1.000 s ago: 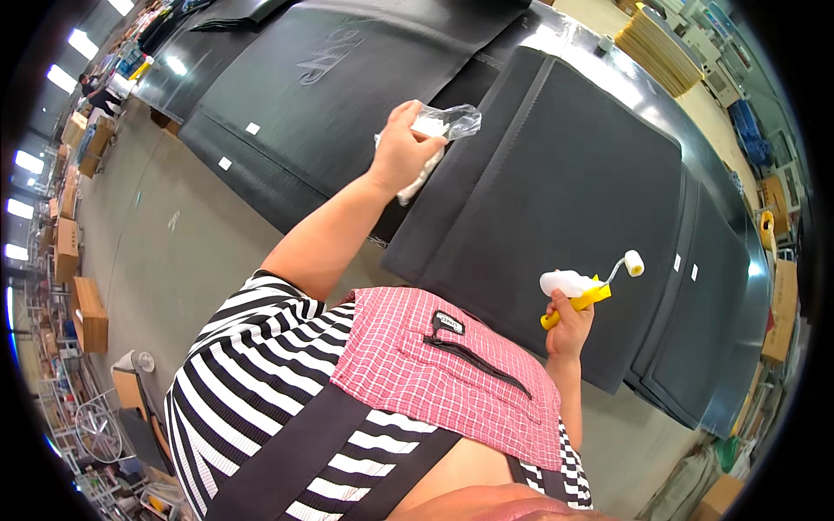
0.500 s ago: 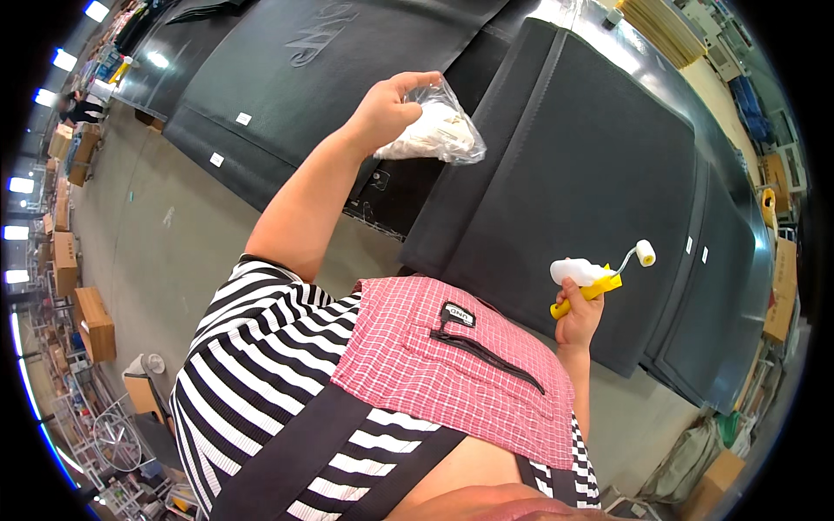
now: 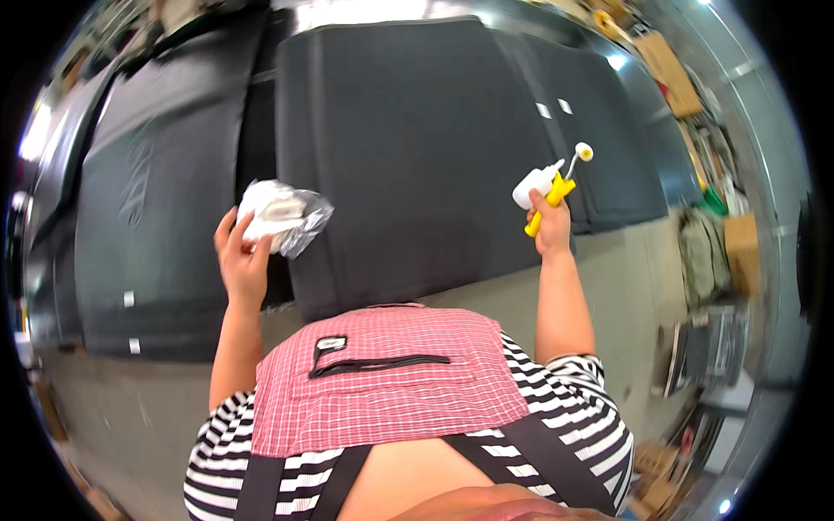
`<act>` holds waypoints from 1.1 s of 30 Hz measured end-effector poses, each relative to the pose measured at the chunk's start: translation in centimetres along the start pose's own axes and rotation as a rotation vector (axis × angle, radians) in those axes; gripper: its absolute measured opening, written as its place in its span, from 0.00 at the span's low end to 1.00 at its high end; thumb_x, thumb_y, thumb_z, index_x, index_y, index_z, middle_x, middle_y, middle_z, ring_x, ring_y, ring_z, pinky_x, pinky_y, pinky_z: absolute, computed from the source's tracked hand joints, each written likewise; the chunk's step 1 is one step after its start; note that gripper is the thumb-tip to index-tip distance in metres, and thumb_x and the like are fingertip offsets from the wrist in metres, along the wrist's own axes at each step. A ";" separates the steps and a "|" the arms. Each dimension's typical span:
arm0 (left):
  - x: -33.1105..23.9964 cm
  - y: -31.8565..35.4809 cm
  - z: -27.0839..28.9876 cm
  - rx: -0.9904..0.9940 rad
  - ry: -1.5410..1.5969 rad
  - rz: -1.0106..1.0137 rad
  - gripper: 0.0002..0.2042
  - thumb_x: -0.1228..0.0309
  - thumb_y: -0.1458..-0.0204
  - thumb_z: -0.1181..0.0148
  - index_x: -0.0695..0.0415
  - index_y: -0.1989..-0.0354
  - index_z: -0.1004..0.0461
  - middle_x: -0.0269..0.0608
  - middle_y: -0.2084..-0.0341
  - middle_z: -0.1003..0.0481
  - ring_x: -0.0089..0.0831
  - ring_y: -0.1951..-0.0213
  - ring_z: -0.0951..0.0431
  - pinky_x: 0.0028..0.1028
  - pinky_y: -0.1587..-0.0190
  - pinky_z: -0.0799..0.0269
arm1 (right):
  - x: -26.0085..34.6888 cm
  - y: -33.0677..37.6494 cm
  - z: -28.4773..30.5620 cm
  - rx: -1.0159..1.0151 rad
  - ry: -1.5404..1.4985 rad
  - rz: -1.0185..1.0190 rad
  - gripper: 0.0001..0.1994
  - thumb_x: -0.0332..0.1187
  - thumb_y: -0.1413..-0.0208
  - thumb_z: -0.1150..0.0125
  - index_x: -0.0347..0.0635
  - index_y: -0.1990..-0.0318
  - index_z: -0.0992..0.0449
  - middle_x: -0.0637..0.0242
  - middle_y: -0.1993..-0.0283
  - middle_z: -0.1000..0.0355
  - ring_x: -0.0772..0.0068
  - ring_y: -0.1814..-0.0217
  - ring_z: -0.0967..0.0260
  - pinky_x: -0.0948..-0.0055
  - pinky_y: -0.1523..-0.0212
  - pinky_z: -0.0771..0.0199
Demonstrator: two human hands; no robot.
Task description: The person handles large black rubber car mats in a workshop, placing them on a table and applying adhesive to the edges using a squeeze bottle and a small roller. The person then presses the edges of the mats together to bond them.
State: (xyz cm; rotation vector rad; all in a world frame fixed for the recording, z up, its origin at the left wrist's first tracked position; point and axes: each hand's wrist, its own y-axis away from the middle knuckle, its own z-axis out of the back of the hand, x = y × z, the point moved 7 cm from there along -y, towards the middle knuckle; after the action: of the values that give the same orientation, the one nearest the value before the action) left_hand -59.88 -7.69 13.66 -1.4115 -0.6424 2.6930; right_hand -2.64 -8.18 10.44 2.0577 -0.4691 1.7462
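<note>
My left hand (image 3: 243,265) is closed around a clear plastic bag (image 3: 282,217) of white, soft-looking contents that I cannot make out. The bag is over the gap between two black leather-like sheets. In my right hand (image 3: 553,230) are a small paint roller (image 3: 539,219) with a yellow handle and white roller head, and a white squeeze bottle (image 3: 530,188) with a pointed nozzle. The roller head points away from me, above the right part of the middle black sheet (image 3: 417,130).
Another black sheet (image 3: 165,200) with an embossed mark lies to the left, and a further one (image 3: 608,148) to the right, each with small white labels. At the right stand a cardboard box (image 3: 741,247) and a grey-green sack (image 3: 702,256). Grey floor (image 3: 634,269) shows along the table's near edge.
The view has turned to the right. My left hand has brought the bag nearer and lower, from an outstretched reach. My right hand still holds the roller and bottle, now farther from my body.
</note>
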 end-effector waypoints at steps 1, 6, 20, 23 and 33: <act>-1.3 0.8 0.2 -0.046 -0.122 -0.120 0.15 0.76 0.48 0.33 0.59 0.50 0.22 0.46 0.41 0.33 0.28 0.62 0.26 0.24 0.62 0.29 | 0.7 -0.7 2.7 -0.054 0.018 -0.003 0.14 0.28 0.44 0.30 0.39 0.52 0.25 0.70 0.65 0.27 0.79 0.73 0.34 0.76 0.71 0.33; -0.1 6.4 -2.6 0.205 -0.096 -0.015 0.11 0.68 0.46 0.32 0.59 0.59 0.24 0.46 0.56 0.31 0.35 0.66 0.31 0.30 0.64 0.32 | 1.6 -4.2 11.8 -0.075 -0.015 -0.023 0.19 0.32 0.41 0.31 0.36 0.45 0.26 0.66 0.52 0.25 0.70 0.50 0.29 0.68 0.45 0.32; 4.9 7.0 -6.5 0.183 -0.368 0.710 0.40 0.56 0.54 0.24 0.73 0.40 0.35 0.60 0.45 0.27 0.45 0.44 0.25 0.36 0.40 0.31 | -3.4 -12.2 9.2 0.542 0.031 -0.551 0.19 0.33 0.41 0.31 0.35 0.46 0.25 0.64 0.51 0.24 0.69 0.49 0.28 0.67 0.45 0.32; 4.0 7.5 -8.2 0.140 -0.195 0.781 0.38 0.61 0.54 0.24 0.72 0.40 0.35 0.56 0.47 0.26 0.40 0.48 0.23 0.34 0.45 0.27 | -0.7 -12.6 8.8 0.517 0.124 -0.461 0.17 0.32 0.41 0.33 0.33 0.48 0.24 0.64 0.54 0.24 0.71 0.52 0.27 0.69 0.48 0.30; -1.5 9.2 -13.9 0.008 -0.384 0.550 0.42 0.52 0.60 0.24 0.68 0.41 0.32 0.60 0.47 0.26 0.50 0.43 0.26 0.40 0.40 0.31 | 2.6 -17.0 12.5 0.518 0.206 -0.221 0.18 0.36 0.40 0.33 0.37 0.47 0.25 0.71 0.54 0.25 0.78 0.53 0.28 0.73 0.49 0.31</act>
State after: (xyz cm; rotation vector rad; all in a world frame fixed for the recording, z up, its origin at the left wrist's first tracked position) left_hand -46.54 -11.68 4.39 -1.2144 -0.2742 3.4384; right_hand 16.93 0.23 9.84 2.1101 0.2958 2.0619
